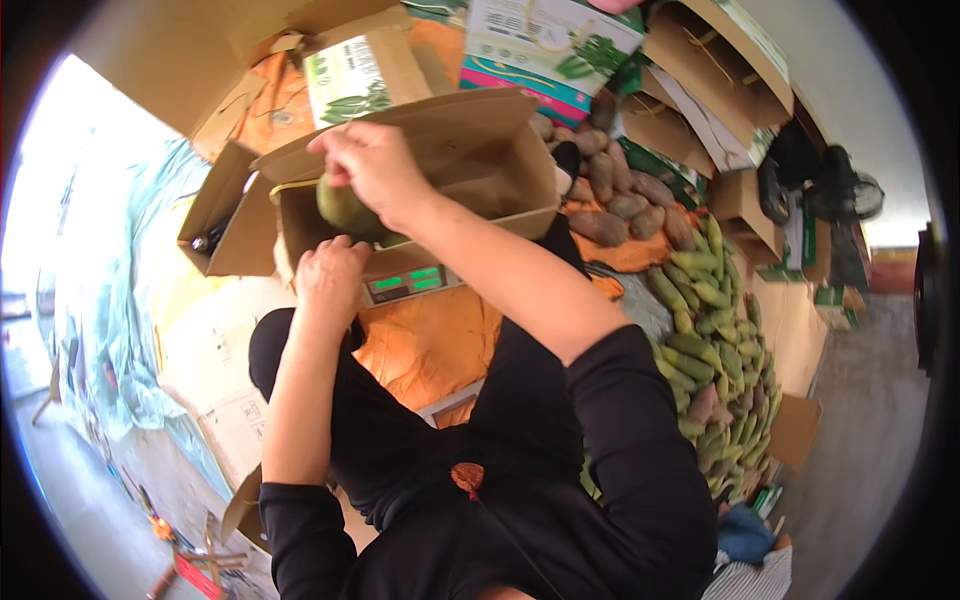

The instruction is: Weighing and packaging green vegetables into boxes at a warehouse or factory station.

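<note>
An open cardboard box (470,190) stands in front of me at the upper middle, its far flap raised. My left hand (334,270) is closed on its near rim at the left corner, fingers curled over the edge. Over the left end of the box, my right hand (378,168) is closed at the upper end of a thick green radish (345,212). The radish is partly inside the box, and its lower part is hidden by the near wall and my right forearm. Beneath the box, a weighing scale (404,285) shows lit green displays.
Green radishes (715,345) lie heaped at the right. Brownish-red roots (625,200) are piled beyond the box on orange sheeting (430,345). Printed cartons (550,45) and open cardboard boxes (715,70) stand at the back. Clear plastic sheeting (125,290) lies at the left.
</note>
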Action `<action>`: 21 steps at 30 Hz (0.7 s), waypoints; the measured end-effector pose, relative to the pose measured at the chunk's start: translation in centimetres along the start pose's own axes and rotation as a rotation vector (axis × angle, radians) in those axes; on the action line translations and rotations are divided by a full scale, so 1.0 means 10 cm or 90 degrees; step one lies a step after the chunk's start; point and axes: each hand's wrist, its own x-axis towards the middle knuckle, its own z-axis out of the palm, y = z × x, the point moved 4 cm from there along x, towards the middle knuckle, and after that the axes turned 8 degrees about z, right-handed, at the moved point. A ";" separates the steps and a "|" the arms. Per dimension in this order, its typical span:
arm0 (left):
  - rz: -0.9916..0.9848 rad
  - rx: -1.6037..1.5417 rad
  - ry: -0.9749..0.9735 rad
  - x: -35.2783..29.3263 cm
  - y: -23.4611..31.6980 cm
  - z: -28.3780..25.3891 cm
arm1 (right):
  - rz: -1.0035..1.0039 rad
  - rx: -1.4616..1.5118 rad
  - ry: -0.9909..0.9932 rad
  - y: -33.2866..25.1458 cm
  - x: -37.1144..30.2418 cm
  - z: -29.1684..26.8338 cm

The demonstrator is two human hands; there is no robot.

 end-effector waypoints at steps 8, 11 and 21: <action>-0.006 -0.026 -0.054 0.05 0.03 -0.03 | -0.099 -0.496 0.164 0.25 0.06 -0.63; -0.028 -0.026 -0.055 0.05 0.05 -0.07 | -0.097 -0.507 0.191 0.06 -0.14 -0.67; -0.010 -0.029 -0.059 0.08 0.06 -0.04 | -0.190 -0.269 0.211 -0.55 -1.11 -1.26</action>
